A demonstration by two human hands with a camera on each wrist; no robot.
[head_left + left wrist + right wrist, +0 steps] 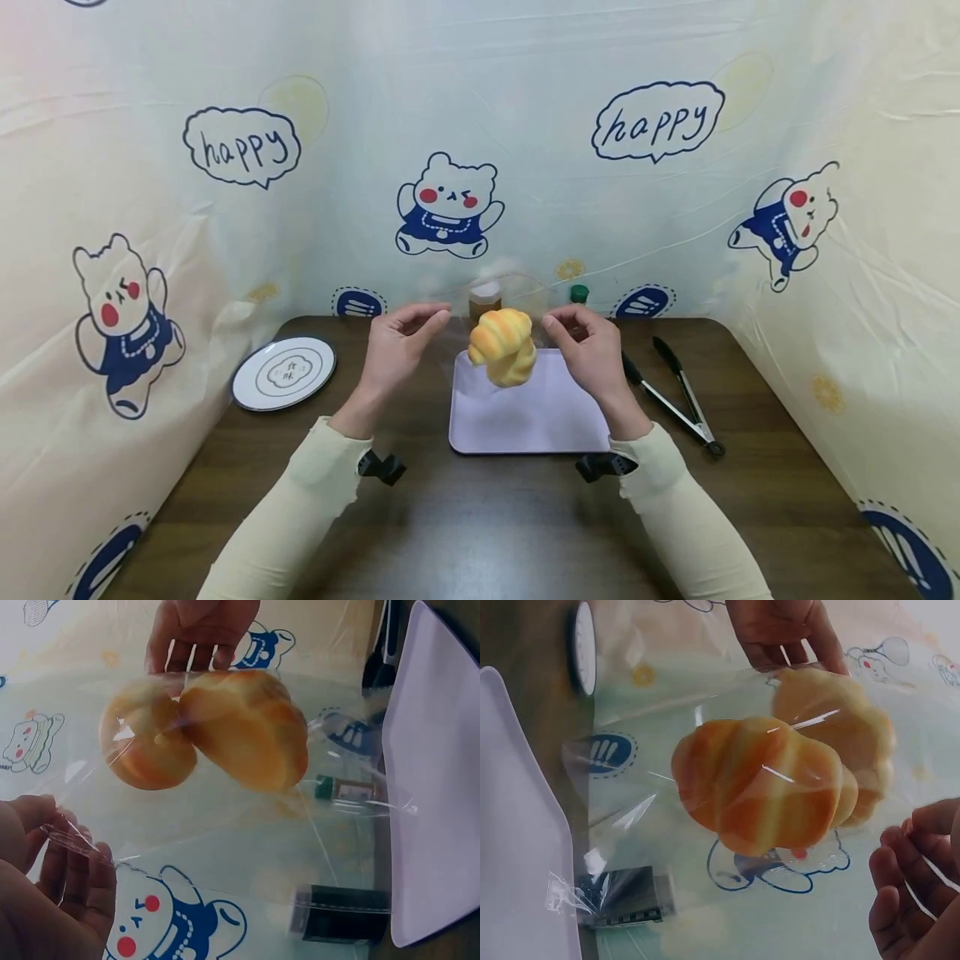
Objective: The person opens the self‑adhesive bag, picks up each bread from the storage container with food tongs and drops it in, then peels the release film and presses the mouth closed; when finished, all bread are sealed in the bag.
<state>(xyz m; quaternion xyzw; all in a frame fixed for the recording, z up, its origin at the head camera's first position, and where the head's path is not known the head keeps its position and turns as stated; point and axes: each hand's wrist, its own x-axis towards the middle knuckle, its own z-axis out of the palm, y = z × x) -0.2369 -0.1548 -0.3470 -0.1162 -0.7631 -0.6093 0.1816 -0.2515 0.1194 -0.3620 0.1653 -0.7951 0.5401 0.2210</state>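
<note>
A clear plastic bag (82,838) hangs in the air with two bread rolls inside, a striped golden roll (501,333) and a paler roll (513,369) partly behind and below it. My left hand (395,343) pinches one upper edge of the bag between thumb and fingers; the left wrist view shows the plastic bunched there. On the opposite side, my right hand (588,350) pinches the other edge with its thumb and index finger. Both rolls lie between the hands, touching each other within the film, above the back part of a lavender tray (517,417).
A white plate (283,373) with a dark rim stands at the left. Black-tipped metal tongs (693,408) lie right of the tray. Behind the bag are a white-lidded jar (486,300) and a green-capped bottle (579,294). A printed curtain (525,100) encloses the table.
</note>
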